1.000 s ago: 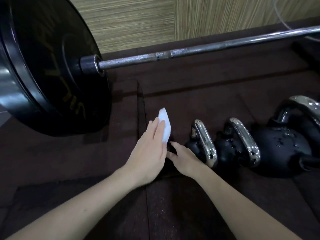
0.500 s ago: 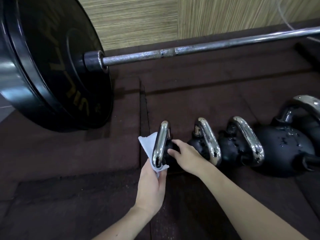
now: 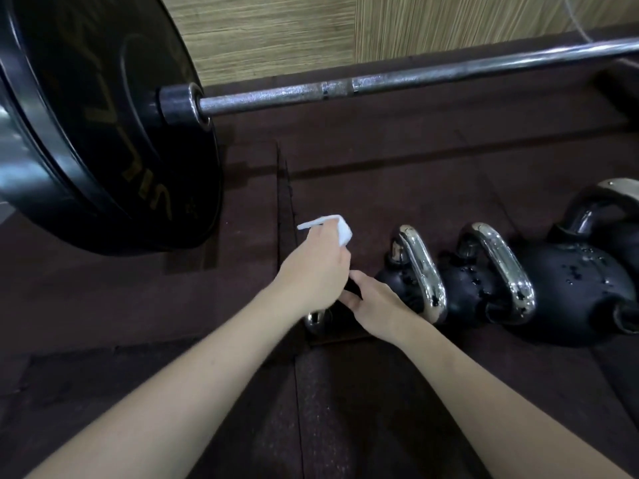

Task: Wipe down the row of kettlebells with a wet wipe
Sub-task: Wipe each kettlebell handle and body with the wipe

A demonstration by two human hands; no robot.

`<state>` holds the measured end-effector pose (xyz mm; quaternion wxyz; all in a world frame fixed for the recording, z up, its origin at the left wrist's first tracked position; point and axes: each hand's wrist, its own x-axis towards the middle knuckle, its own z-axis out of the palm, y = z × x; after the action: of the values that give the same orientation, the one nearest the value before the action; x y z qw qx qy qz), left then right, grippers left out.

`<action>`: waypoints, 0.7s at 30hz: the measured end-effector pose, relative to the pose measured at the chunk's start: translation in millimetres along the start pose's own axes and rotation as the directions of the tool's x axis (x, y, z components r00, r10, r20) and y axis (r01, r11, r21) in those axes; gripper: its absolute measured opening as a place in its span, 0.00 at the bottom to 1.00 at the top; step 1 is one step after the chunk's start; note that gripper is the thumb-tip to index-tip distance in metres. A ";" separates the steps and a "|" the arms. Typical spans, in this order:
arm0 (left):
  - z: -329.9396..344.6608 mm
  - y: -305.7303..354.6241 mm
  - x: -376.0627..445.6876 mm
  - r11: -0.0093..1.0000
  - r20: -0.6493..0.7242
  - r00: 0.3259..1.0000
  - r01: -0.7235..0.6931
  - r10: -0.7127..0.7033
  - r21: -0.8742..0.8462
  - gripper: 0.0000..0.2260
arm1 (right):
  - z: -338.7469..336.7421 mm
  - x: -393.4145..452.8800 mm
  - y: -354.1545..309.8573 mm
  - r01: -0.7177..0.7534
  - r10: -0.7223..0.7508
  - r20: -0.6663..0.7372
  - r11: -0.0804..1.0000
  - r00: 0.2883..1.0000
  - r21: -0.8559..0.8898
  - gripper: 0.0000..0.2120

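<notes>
Clutching a white wet wipe (image 3: 333, 227), the person's left hand (image 3: 316, 274) covers the handle of the leftmost kettlebell (image 3: 317, 321), with the wipe sticking out past the fingers toward the wall. Only a chrome end of that handle shows below the wrist. To the far left, a large black weight plate (image 3: 103, 126) stands on the dark rubber floor (image 3: 345, 409), its steel bar (image 3: 415, 81) running off to the right. Beside the left hand, the right hand (image 3: 373, 305) rests on the same kettlebell's black body, fingers bent around it and thumb toward the left hand. The row of kettlebells continues rightward: a second kettlebell (image 3: 420, 271) and a third (image 3: 498, 271), each chrome handle arching front to back, then a bigger one (image 3: 581, 288), beaded with water drops, and another at the frame's edge (image 3: 615, 209).
</notes>
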<state>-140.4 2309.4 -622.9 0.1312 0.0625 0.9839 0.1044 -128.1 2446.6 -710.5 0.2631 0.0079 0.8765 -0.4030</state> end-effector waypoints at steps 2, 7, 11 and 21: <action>-9.4 -0.2 34.1 0.994 0.103 0.995 0.009 0.002 -0.108 0.10 | -1.5 -1.5 -1.4 -0.003 0.002 0.016 1.000 1.000 0.022 0.26; -11.2 -0.3 32.3 0.967 0.174 0.971 -0.191 0.161 0.171 0.06 | -2.8 -2.3 -3.2 -0.004 0.004 0.034 1.000 0.999 0.000 0.26; 15.1 -23.1 -9.3 0.819 0.022 0.881 -0.448 0.472 0.359 0.13 | -1.0 -2.6 0.0 0.008 -0.008 0.006 1.000 1.000 0.001 0.15; 48.9 -32.6 -85.2 0.914 -0.333 0.851 -0.377 0.405 0.146 0.20 | -0.4 -4.0 -1.9 -0.004 0.004 -0.002 1.000 1.000 0.018 0.22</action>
<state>-48.7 2274.3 -655.4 -0.0758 0.2462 0.9609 0.1013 -125.4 2446.4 -707.0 0.2631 0.0122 0.8730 -0.4105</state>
